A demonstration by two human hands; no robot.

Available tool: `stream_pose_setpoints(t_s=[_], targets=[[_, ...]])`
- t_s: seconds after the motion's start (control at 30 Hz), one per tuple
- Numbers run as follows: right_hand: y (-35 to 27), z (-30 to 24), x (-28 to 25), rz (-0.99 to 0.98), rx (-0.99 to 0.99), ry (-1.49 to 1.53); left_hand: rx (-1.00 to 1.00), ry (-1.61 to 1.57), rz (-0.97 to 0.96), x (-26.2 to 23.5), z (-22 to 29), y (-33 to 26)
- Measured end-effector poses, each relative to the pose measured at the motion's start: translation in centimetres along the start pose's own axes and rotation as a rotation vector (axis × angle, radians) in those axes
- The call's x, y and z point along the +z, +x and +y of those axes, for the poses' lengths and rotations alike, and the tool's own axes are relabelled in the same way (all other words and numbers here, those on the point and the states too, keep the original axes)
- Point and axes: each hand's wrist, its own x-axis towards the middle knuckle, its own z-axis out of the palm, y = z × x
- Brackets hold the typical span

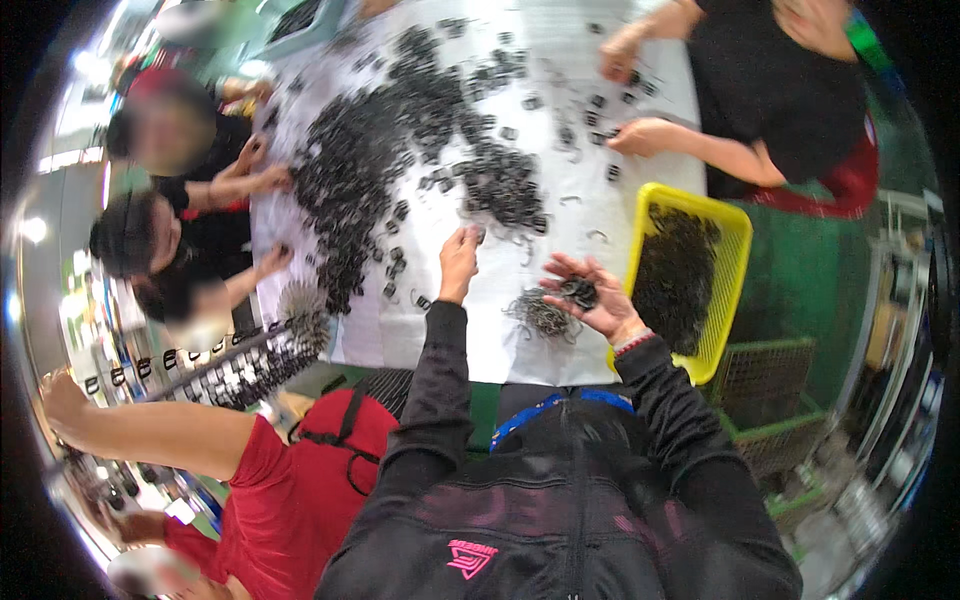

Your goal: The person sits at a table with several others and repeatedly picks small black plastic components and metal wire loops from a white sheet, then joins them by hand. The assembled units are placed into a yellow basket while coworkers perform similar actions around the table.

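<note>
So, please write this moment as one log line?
left hand: picks at clips | right hand: palm up, holds clips | yellow basket: beside

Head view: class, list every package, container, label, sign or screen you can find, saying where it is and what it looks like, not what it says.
Yellow basket: right table edge, beside the right hand; rectangular slotted plastic, full of dark small parts.
Logo patch: bottom centre, on the person's black jacket; small, angular, pink.
Green wire crates: lower right, below the basket; boxy mesh.
No screens or signs visible.

Left hand [459, 262] is stretched up toward mid-frame, fingers curled down; right hand [590, 295] is held palm-up, cupped, center-right.
</note>
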Motion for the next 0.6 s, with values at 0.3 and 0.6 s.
stream_pose_setpoints(t_s=[0.3, 0.6], targets=[[-5.5, 3.8, -1.9, -0.005, 0.032, 0.294, 0.827, 0.489, -0.338, 9.4, 10.5, -18.3], [-11.0, -2.4, -2.9, 0.116, -0.201, 0.221, 1.204, 0.632, -0.42, 13.5, 12.1, -25.4]])
